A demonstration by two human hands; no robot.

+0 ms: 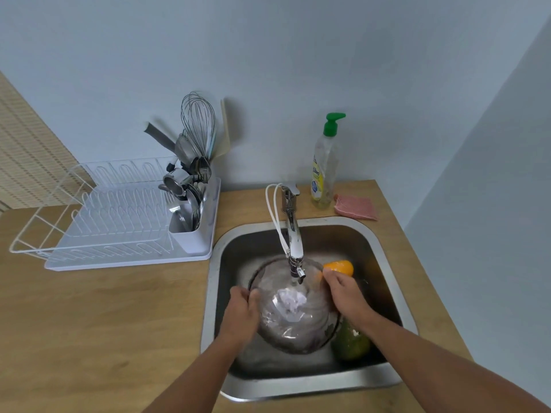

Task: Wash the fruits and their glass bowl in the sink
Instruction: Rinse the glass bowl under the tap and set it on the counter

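Basically, glass bowl [293, 308] held in sink [384, 242] under tap [293, 248], gripped at both rims: left hand [241, 315] and right hand [343, 296] both closed on it. Wet glass judged slippery, heavy, fragile. Orange fruit [340, 268] beyond right grip, green fruit [350, 342] half hidden below it. Fingertips blurred.

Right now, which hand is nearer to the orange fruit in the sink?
Right. The right hand sits on the glass bowl's right rim, fingertips right beside the orange fruit. The left hand grips the bowl's opposite, left rim.
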